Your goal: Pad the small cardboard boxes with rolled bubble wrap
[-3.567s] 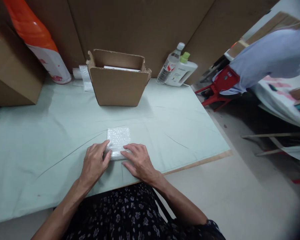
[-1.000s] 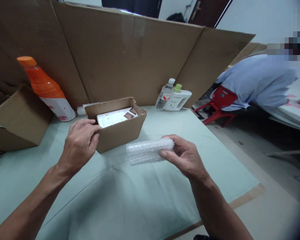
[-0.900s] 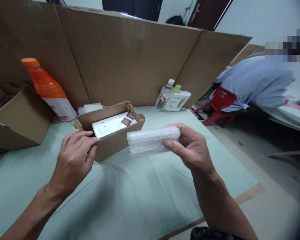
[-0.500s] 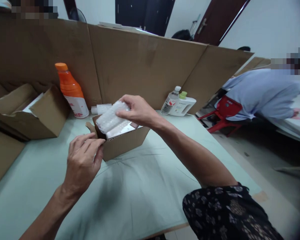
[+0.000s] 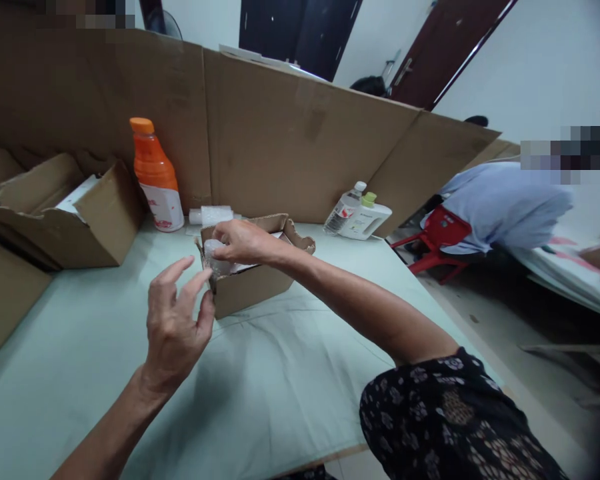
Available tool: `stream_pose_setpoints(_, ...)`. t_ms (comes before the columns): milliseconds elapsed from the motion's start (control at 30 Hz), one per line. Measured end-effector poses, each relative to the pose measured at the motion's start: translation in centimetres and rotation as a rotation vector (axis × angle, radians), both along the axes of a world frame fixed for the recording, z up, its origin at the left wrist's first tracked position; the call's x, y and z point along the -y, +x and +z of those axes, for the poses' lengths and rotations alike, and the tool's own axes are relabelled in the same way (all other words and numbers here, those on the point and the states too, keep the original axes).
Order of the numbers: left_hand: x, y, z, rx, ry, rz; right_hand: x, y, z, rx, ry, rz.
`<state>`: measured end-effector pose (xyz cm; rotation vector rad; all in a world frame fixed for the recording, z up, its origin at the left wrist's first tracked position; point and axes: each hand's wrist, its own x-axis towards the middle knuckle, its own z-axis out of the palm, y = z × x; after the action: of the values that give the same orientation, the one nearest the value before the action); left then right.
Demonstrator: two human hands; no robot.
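Observation:
A small open cardboard box [image 5: 255, 291] stands on the cloth-covered table with white contents partly showing inside. My right hand [image 5: 243, 241] grips a bubble-wrapped bundle [image 5: 214, 257] that sits low in the left end of the box. The bundle's far part is hidden by the box wall and my fingers. Beside the box's near left corner is my left hand [image 5: 177, 320], its fingers spread and curved, holding nothing. Its fingertips come close to the box edge; whether they touch it I cannot tell.
Behind the box lie more bubble-wrapped rolls [image 5: 215, 214]. An orange bottle [image 5: 157, 180] and larger cardboard boxes [image 5: 107, 227] stand to the left. A clear bottle [image 5: 344, 210] and white jug [image 5: 365, 221] are at right, before a cardboard partition [image 5: 280, 133]. A person [image 5: 505, 200] sits beyond.
My right hand has lowered the bubble-wrapped bundle from above the box into its left end. My left hand's fingers have come off the box edge and spread apart.

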<state>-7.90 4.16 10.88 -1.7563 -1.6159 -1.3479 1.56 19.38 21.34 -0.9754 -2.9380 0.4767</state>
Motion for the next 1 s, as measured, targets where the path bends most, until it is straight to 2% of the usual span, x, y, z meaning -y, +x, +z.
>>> stream_pose_setpoints(67, 0.1, 0.0, -1.0, 0.210, -0.047, -0.002, -0.2, -0.4, 0.1, 0.006, 0.003, -0.007)
stream_pose_setpoints(200, -0.6, 0.2, -2.9, 0.661, -0.274, -0.088, 0.5, -1.6, 0.2, 0.010, -0.062, -0.007)
stream_pose_setpoints(267, -1.0, 0.5, -3.3, 0.793, -0.344, -0.127, 0.9, -1.8, 0.2, 0.011, -0.091, -0.015)
stream_pose_setpoints(367, -1.2, 0.8, -3.4, 0.834, -0.358, -0.148, 1.3, -1.5, 0.4, -0.001, -0.026, 0.000)
stream_pose_setpoints(500, -1.1, 0.9, -3.2, 0.794, -0.344, -0.147, 1.2, -1.2, 0.5, 0.107, 0.055, 0.023)
stream_pose_setpoints(733, -1.0, 0.7, -3.2, 0.759, -0.357, -0.137, 0.2, -2.1, -0.2, 0.087, 0.039, 0.036)
stream_pose_setpoints(800, -0.8, 0.6, -3.1, 0.773, -0.373, -0.142, 0.4, -0.9, 0.3, 0.010, 0.040, 0.019)
stream_pose_setpoints(867, -0.5, 0.5, -3.2, 0.785, -0.392, -0.144, 0.7, 1.6, 0.8, -0.167, 0.039, -0.005)
stream_pose_setpoints(933, -0.1, 0.3, -3.4, 0.791, -0.425, -0.135, 1.1, 5.5, 0.9, -0.445, 0.047, -0.058)
stream_pose_setpoints(1000, 0.4, -0.1, -3.9, 0.795, -0.459, -0.113, 1.1, 9.9, -0.1, -0.738, 0.087, -0.179)
